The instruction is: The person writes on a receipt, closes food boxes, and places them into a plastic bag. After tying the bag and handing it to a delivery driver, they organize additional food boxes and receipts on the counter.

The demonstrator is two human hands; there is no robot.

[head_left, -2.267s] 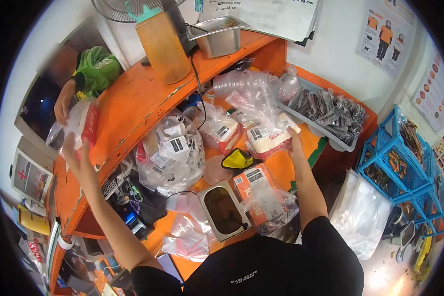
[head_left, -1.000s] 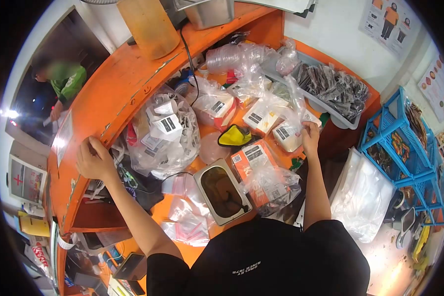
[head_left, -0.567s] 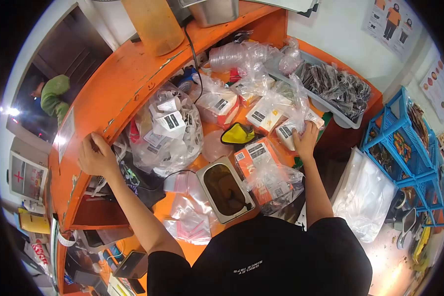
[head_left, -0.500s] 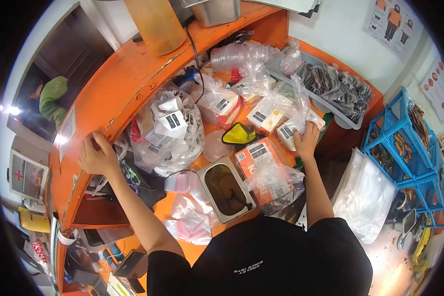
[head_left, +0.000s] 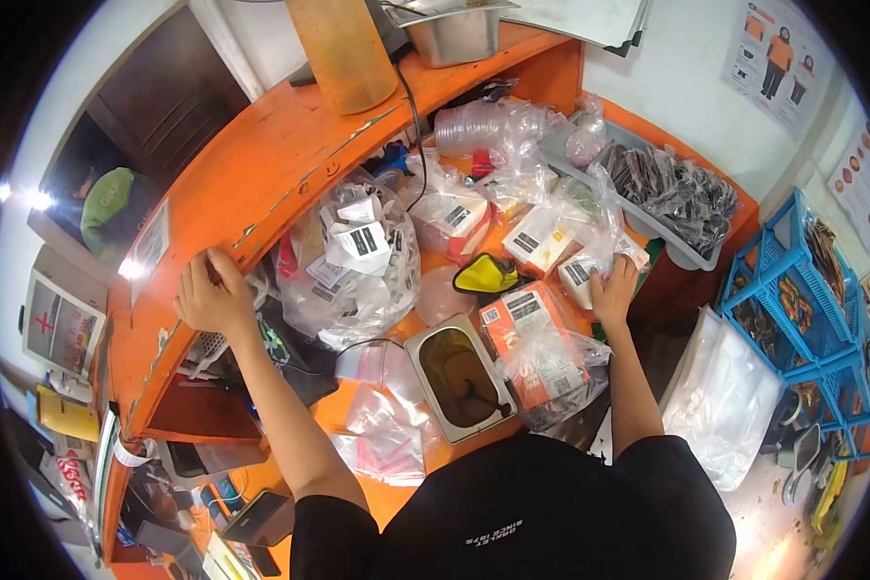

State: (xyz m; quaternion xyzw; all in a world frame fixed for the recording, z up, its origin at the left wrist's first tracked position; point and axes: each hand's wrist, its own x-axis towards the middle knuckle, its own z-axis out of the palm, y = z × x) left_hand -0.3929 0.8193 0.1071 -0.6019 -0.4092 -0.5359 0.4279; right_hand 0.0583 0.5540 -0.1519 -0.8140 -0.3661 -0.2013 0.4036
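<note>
My left hand (head_left: 213, 295) rests on the edge of the orange counter (head_left: 224, 179), its fingers bent over it; whether they hold anything is hidden. On the right, my right hand (head_left: 614, 292) has its fingers on a white packet in clear plastic (head_left: 578, 276). Beside that packet lie a bagged white box (head_left: 541, 238) and a yellow and black item (head_left: 487, 275). Nearer me are an orange box under clear plastic (head_left: 532, 333) and a metal container with dark liquid (head_left: 461, 377). A big clear bag of labelled white papers (head_left: 353, 256) stands between my hands.
A grey tray of black wrapped items (head_left: 669, 193) is at the back right, with blue baskets (head_left: 793, 290) beyond it. Clear plastic bags (head_left: 725, 396) hang at the right. A person in green (head_left: 111, 203) is past the counter. Phones lie lower left.
The whole view has shifted, so the scene sits slightly further right and lower. Both hands remain at about the same places, on the counter edge and on the packet.
</note>
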